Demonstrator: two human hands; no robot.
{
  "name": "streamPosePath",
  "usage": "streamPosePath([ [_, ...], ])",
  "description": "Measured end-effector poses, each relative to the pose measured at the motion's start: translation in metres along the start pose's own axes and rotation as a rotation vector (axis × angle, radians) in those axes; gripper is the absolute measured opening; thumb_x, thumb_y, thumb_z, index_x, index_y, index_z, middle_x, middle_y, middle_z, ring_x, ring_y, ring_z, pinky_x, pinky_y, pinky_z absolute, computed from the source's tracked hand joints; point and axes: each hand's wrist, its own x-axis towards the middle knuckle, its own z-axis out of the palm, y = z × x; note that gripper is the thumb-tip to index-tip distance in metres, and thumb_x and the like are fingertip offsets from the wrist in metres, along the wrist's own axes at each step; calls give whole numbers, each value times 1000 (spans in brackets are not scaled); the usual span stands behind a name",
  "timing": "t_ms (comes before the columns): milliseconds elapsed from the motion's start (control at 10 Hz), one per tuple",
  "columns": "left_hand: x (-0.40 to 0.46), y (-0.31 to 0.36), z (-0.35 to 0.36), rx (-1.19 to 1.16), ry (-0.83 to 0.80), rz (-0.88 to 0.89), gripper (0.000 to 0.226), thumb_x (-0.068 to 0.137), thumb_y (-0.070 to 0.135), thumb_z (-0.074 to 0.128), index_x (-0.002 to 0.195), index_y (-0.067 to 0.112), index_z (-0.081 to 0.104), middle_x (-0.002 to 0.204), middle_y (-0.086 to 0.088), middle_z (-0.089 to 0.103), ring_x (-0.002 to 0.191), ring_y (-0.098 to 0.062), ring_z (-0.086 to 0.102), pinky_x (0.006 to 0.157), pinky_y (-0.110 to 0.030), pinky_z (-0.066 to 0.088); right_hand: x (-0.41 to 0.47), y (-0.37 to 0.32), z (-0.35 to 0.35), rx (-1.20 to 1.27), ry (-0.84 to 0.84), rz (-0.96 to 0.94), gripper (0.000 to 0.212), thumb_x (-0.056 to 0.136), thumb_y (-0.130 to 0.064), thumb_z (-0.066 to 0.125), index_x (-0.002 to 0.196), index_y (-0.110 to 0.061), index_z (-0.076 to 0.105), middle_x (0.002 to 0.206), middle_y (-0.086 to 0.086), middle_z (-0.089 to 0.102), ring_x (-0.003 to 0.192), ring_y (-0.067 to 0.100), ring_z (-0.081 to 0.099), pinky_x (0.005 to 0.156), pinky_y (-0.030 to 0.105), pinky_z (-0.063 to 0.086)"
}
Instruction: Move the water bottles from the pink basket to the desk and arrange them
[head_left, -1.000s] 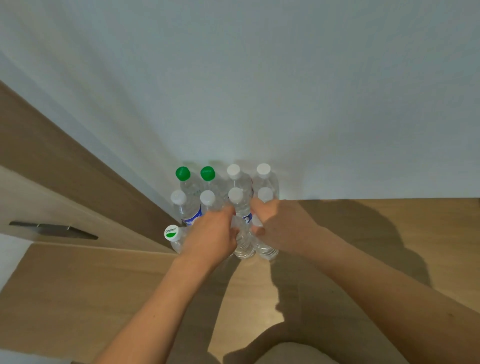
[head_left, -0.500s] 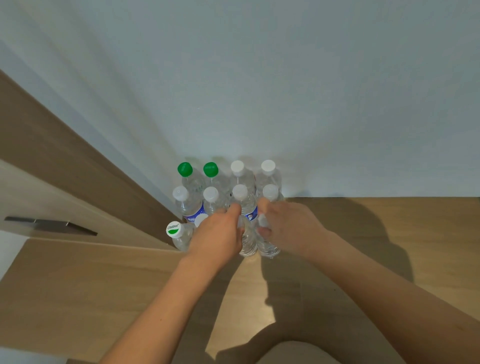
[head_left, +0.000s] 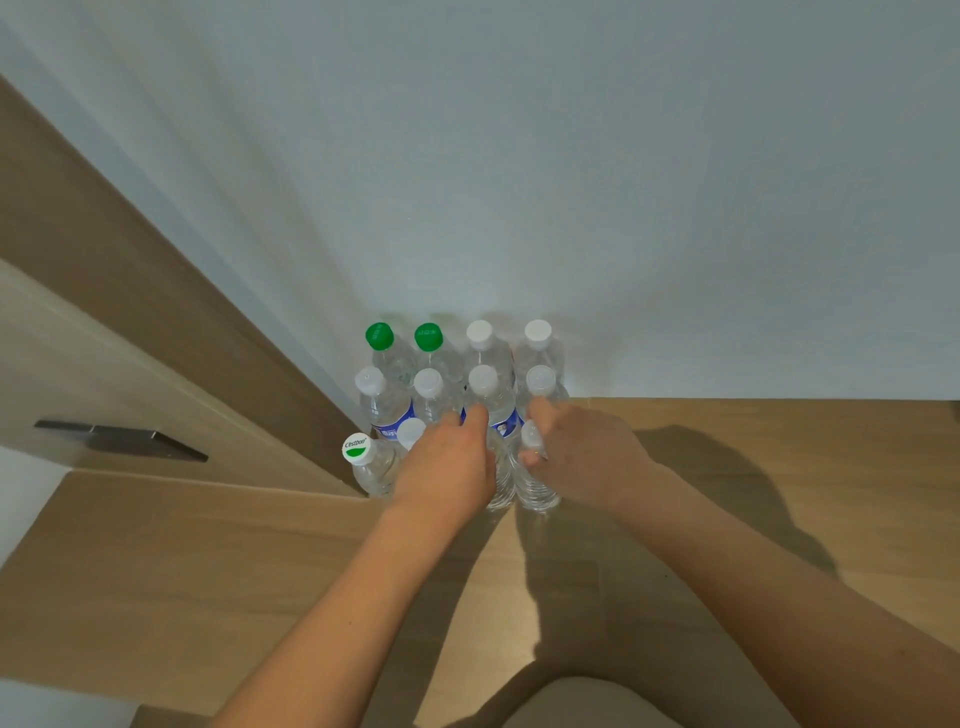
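Twelve or so water bottles stand upright in a tight block on the wooden desk (head_left: 779, 493), pushed into the corner where the pale wall (head_left: 519, 156) meets a brown cabinet side (head_left: 130, 270). The far row, at twelve o'clock of the block, holds two green-capped bottles (head_left: 379, 336) on the left and two white-capped ones (head_left: 479, 333) on the right. The middle row shows four white caps (head_left: 370, 382), and two of these bottles carry blue labels (head_left: 397, 418). In the near row, at the block's eight o'clock, one bottle with a green-and-white printed cap (head_left: 356, 448) stands against the cabinet.

The left hand (head_left: 447, 467) reaches in from six o'clock and its fingers curl around a clear bottle (head_left: 500, 488) in the near row (the cap is hidden under the hand, so the exact pinch cannot be told). The right hand (head_left: 582, 457) comes in from four o'clock and wraps the neighbouring near-row bottle (head_left: 537, 488), thumb near its white cap, forefinger stretched up toward the middle-row cap at its twelve o'clock. The two held bottles stand touching each other, bases on the desk.

A dark metal handle (head_left: 122, 440) sits on a cabinet front at nine o'clock. A rounded beige shape (head_left: 623, 701) shows at six o'clock. The pink basket is out of view.
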Motion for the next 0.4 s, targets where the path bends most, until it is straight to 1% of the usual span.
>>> streamPosePath([
  [100,-6,0,0,6,4,-4,35,96,26,51,127,14,42,115,-11,48,94,-31,56,68,-34,38,-4,-1,2,-84,59,-8,31,93,-37,50,111,-12,50,95,4,59,76,27,56,63,30,37],
  [200,-12,1,-1,-36,50,28,39,95,28,53,130,14,43,119,-9,44,95,-31,54,73,-38,45,-10,-1,2,-111,184,-29,35,77,-35,73,97,-8,62,80,7,62,64,30,61,52,27,32],
  [300,-19,3,-4,-62,84,54,43,94,29,53,133,15,43,123,-7,43,98,-30,54,79,-44,50,-16,-1,3,-138,313,-60,32,64,-32,77,84,-9,66,72,4,60,59,26,57,46,25,32],
  [400,-22,3,-4,-73,112,57,43,95,29,52,134,15,42,126,-7,43,98,-31,54,78,-44,50,-19,-1,5,-113,354,-92,30,73,-33,55,86,-9,65,76,5,59,64,27,57,49,31,43],
])
